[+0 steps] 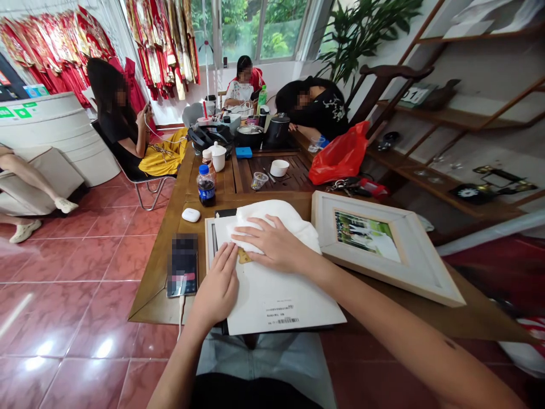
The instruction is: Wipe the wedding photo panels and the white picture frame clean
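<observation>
Wedding-dress shop, workbench: on a long brown wooden table (158, 267), a wide white picture frame holding a photograph (409, 267) lies flat at 3 o'clock from the person's hands. A white rectangular sheet with a barcode label (276, 301) sits at the near edge, with a folded white cloth (285, 215) at its 12 o'clock end. The right hand (275, 245) rests palm-down on the cloth, fingers spread, gripping nothing. The left hand (217, 287) presses flat on the sheet, fingers straight. A black smartphone (183, 264) lies at 9 o'clock. A small tan piece (244, 257) shows between the hands.
</observation>
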Tool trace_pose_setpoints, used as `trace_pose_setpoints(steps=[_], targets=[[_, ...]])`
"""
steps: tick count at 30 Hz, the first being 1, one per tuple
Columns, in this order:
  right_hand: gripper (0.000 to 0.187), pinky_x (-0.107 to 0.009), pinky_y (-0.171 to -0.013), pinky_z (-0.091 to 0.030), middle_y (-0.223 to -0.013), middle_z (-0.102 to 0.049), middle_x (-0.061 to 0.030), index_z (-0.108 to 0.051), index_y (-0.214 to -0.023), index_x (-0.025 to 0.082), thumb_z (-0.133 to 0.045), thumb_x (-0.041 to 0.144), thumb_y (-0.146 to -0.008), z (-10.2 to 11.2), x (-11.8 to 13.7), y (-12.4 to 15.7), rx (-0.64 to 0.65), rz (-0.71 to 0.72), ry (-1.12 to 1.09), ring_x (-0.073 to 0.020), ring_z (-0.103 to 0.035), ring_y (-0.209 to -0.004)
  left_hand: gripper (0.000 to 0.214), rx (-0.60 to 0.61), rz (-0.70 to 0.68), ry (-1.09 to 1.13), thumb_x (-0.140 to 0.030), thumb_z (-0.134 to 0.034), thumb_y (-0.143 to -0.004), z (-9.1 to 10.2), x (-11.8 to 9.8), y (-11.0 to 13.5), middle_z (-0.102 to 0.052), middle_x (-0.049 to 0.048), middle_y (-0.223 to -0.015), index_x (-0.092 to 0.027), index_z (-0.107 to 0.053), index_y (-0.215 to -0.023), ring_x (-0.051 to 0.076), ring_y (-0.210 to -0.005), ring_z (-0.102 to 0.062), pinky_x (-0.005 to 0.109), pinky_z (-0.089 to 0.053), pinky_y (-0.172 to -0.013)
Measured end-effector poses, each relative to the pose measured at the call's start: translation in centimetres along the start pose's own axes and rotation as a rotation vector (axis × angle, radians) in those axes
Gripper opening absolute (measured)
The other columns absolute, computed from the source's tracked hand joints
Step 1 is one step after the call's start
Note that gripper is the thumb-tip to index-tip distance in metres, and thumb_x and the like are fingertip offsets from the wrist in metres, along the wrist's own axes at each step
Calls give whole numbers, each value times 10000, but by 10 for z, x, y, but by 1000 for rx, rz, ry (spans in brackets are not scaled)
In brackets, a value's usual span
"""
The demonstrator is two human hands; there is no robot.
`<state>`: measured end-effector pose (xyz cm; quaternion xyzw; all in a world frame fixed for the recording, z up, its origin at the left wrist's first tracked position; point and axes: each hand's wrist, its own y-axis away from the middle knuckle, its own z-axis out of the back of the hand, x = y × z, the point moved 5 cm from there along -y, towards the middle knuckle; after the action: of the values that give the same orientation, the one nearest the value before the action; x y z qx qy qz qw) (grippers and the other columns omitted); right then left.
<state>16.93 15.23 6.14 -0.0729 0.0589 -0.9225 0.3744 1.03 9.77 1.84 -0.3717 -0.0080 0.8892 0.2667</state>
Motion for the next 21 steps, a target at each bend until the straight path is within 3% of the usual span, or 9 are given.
trace_pose_setpoints(steps=[13,21], targets=[[482,-600,-1040,-349,-1508,-567,-49,-583,-1435,295,-341,407,-1033,9,-48,43,-80,-287,76,-351,-450,-1381,558,0,12,13,-215,-260,-1059,0,0,1,-265,80,-1700,-203,-284,-1616,243,-1598,-154,529,-219,-1300],[511,-671,-1093,-268,-1548,-518,-62,-507,-1507,295,-438,386,-1008,1,-3,31,-17,-41,79,-387,-401,-1415,560,-3,19,12,-216,-262,-1057,-1,0,1,-265,75,-1701,-205,-284,-1617,241,-1599,-148,520,-211,-1303]])
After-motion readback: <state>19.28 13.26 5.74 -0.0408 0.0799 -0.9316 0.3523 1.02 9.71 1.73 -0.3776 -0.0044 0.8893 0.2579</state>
